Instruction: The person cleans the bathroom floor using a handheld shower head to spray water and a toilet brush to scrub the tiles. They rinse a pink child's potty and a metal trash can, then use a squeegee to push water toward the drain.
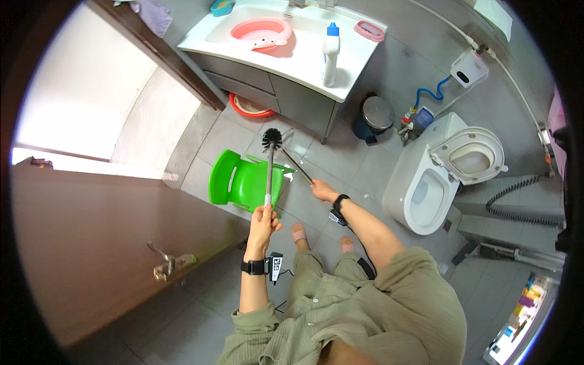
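Observation:
My left hand [261, 228] is closed round the pale grip of a toilet brush [269, 173]. The brush points away from me, its round black bristle head [272, 139] at the far end. In my closed right hand [323, 190] is a thin, dark stick-like handle [297, 165]. It slants up and left to the bristle head; whether it touches the bristles, and what its far end is, I cannot tell. A bright green plastic chair [248, 179] lies below and left of the brush, partly behind its handle. A black band with a small box sits on each wrist.
A white toilet [420, 198] with its lid up stands at the right. Beside the grey vanity [243, 76] is a dark bin [373, 115]. The white counter holds a pink basin [258, 27] and a blue-capped white bottle [330, 56]. A tap [167, 261] juts from the left wall.

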{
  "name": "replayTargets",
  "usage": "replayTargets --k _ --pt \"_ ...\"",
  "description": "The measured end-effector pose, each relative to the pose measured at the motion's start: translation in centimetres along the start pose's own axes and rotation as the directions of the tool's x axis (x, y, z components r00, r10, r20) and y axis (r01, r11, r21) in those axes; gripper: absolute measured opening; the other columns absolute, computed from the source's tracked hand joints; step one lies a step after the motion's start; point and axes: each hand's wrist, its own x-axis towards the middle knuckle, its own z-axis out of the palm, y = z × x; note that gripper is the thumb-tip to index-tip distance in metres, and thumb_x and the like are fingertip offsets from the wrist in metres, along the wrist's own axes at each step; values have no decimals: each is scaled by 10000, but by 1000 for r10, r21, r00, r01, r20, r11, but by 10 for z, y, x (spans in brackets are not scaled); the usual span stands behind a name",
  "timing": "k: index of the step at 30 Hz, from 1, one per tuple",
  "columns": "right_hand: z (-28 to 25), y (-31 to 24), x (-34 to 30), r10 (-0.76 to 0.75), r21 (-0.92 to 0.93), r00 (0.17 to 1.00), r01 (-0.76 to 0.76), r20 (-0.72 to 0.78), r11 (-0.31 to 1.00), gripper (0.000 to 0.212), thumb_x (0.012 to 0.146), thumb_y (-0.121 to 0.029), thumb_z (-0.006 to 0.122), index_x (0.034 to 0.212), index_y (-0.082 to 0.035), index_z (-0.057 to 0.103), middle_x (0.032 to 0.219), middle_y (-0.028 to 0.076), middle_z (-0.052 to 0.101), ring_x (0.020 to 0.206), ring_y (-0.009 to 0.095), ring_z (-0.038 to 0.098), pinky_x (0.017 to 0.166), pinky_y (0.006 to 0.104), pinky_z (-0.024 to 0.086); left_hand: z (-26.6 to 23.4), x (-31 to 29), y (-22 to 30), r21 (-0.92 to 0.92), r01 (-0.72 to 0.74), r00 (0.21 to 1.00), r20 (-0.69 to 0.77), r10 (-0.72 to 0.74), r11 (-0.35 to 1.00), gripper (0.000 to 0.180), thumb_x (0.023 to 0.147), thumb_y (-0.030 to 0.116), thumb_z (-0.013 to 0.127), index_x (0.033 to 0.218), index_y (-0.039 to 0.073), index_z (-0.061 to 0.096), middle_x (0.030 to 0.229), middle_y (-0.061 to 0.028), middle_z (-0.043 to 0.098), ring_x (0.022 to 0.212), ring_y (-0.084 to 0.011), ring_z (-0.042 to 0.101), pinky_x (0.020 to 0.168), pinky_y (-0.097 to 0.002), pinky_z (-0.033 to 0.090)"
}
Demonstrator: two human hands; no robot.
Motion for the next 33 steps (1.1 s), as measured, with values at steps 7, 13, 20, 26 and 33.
replayTargets --k 7,13,20,26,33 --pt "51 -9 74 89 -356 985 -137 -149 925 500 854 -105 349 1347 -74 276 1065 217 569 980 356 561 806 431 462 -37 4 30 48 79 997 20 -80 996 198 940 229 434 935 34 404 691 -9 383 528 -78 337 471 -236 355" --pt "52 46 46 239 -291 947 -296 -216 910 536 830 -97 374 1357 -130 285 1007 208 591 902 348 584 762 439 473 -51 19 39 71 161 986 21 -163 984 191 937 230 442 926 41 416 686 -9 382 528 -80 339 476 -235 351" --pt "40 144 -86 365 -309 910 -410 -196 858 600 813 -65 363 1381 -230 256 1015 217 579 853 356 574 729 435 456 -55 39 57 79 166 979 104 -174 983 201 936 223 448 948 24 427 679 -6 390 526 -78 343 471 -227 346" --pt "63 196 -235 606 -239 778 -628 -167 741 593 860 -138 440 1396 -238 207 1108 208 551 982 340 546 843 437 435 -52 46 64 113 131 983 114 -144 985 207 935 220 450 957 15 428 689 -6 394 524 -71 336 476 -219 353" --pt "116 225 -342 771 -258 613 -783 -173 565 643 841 -165 502 1401 -227 193 1046 176 585 918 321 573 810 433 451 -44 46 69 147 126 982 120 -144 981 220 930 226 461 951 9 436 687 1 386 535 -71 330 487 -227 341"
